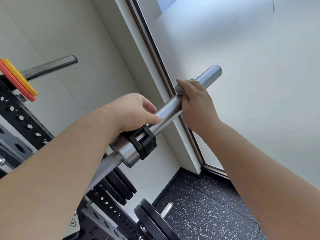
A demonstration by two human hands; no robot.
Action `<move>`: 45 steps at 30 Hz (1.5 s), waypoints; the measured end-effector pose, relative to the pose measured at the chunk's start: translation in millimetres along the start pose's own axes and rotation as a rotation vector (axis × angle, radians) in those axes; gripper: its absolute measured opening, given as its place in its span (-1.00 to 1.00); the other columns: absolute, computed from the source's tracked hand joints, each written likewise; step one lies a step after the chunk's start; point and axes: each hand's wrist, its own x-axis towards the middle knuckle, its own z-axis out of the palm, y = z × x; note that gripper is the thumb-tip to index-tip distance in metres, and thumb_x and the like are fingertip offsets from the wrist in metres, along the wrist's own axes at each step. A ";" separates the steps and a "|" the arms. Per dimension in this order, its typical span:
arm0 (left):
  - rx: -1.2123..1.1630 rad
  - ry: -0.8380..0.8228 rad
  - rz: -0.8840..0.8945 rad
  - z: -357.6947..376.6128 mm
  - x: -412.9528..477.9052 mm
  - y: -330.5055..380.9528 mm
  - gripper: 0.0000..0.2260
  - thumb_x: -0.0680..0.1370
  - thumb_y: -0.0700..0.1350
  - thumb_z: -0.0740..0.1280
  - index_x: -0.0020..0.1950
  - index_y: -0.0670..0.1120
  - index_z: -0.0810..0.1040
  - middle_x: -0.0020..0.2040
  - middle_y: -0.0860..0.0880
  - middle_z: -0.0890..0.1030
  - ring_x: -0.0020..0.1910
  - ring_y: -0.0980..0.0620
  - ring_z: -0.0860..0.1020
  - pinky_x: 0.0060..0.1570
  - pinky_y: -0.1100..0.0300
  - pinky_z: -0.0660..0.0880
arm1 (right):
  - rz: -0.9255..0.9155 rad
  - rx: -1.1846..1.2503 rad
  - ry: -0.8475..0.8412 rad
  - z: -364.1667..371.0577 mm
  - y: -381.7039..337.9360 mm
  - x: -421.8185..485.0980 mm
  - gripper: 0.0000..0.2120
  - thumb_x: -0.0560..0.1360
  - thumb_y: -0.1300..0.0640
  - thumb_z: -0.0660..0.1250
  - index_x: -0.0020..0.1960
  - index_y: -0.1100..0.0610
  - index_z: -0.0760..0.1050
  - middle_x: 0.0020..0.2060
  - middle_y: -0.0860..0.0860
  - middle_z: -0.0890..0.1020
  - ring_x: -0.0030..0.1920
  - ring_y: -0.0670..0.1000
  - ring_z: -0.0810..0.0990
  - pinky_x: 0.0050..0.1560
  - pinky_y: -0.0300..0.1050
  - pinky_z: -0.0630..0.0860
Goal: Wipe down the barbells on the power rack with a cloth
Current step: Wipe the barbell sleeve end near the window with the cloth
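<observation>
A chrome barbell sleeve [170, 105] runs from the rack at lower left up to its free end at the upper right. My left hand [135, 112] grips the sleeve just above a black clamp collar [146, 144]. Further out, my right hand [194, 103] is wrapped around the sleeve, pressing a small grey cloth [181, 90] against the metal. Most of the cloth is hidden under my fingers. The knurled bar shaft [105, 168] passes under my left forearm.
The black perforated power rack [22, 118] stands at left with an orange and a yellow plate [19, 80] on an upper storage peg. Black plates [152, 220] hang on pegs below. A white wall and a window frame [161, 66] lie close behind the sleeve.
</observation>
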 end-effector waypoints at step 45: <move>0.184 -0.263 -0.085 -11.4 -10.4 -8.3 -0.64 0.57 0.23 0.27 -0.15 -0.05 0.52 -0.30 -0.01 0.53 -0.34 -0.06 0.47 -0.21 0.11 0.37 | 0.018 0.070 -0.175 -1.5 -16.4 -4.2 -0.64 0.50 0.22 0.16 0.28 0.08 0.42 0.08 0.00 0.64 0.07 0.08 0.56 0.15 -0.02 0.49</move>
